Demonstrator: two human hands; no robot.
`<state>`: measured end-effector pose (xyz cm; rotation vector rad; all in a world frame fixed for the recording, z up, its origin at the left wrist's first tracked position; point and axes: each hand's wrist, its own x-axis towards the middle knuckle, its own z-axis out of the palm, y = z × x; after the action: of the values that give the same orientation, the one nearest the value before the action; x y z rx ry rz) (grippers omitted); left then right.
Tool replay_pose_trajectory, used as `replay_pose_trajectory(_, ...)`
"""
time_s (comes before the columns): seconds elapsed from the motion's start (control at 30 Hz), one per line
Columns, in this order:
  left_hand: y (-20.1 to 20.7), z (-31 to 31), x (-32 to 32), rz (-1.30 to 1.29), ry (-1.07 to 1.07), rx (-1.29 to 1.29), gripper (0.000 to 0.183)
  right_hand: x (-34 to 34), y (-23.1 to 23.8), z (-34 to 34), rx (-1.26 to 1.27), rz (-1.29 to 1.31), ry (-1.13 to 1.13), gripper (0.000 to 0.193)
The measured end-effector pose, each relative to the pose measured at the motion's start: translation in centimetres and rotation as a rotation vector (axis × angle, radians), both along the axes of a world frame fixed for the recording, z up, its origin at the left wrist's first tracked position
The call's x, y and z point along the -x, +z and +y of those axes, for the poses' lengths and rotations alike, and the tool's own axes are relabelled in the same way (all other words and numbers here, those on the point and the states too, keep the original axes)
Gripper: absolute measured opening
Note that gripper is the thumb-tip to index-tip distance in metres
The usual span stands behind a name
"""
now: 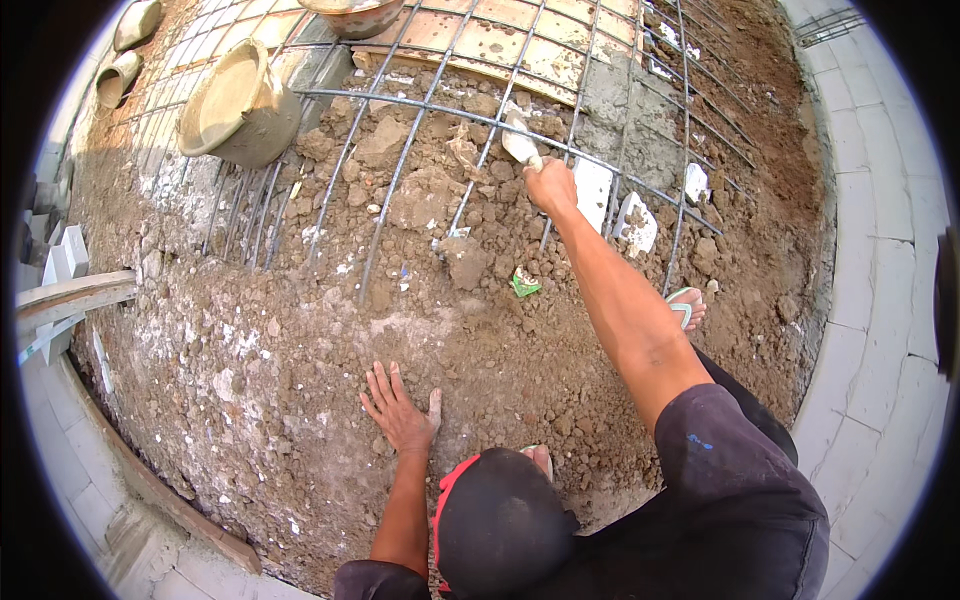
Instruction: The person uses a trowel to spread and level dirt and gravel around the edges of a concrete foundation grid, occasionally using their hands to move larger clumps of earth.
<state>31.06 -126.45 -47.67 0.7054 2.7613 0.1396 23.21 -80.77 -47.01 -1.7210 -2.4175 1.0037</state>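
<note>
Stretched far forward, my right hand [551,186] is closed around the handle of a trowel [519,142]. The trowel's pale, mortar-smeared blade lies among the steel reinforcing bars [500,125], over loose soil. My left hand [402,412] rests on the dirt ground [330,370], palm down with its fingers spread, holding nothing. Wet grey mortar [630,120] covers a patch beneath the bars, to the right of the trowel. White broken pieces [636,224] lie close to my right forearm.
A mortar-coated bucket [245,115] stands at the upper left, and another bucket [355,18] at the top. Wooden boards [540,50] lie under the bar grid. Grey block walls [870,270] curve along both sides. A green wrapper [525,282] lies on the soil.
</note>
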Motion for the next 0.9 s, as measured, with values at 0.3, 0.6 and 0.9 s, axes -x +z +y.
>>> replay_pose_trajectory(0.3, 0.2, 0.3, -0.1, -0.016, 0.004, -0.034, 0.099, -6.7, 0.5, -4.6, 0.141, 0.022, -0.052, 0.045)
replay_pose_trajectory(0.6, 0.9, -1.9, 0.1, -0.033, 0.051, 0.017, 0.099, -9.6, 9.7, -16.7, 0.295, 0.099, 0.343, 0.044)
replay_pose_trajectory(0.9, 0.4, -1.3, 0.4, 0.002, 0.046, -0.063, 0.097, 0.1, 11.6, -11.0, 0.041, -0.194, 0.805, 0.033)
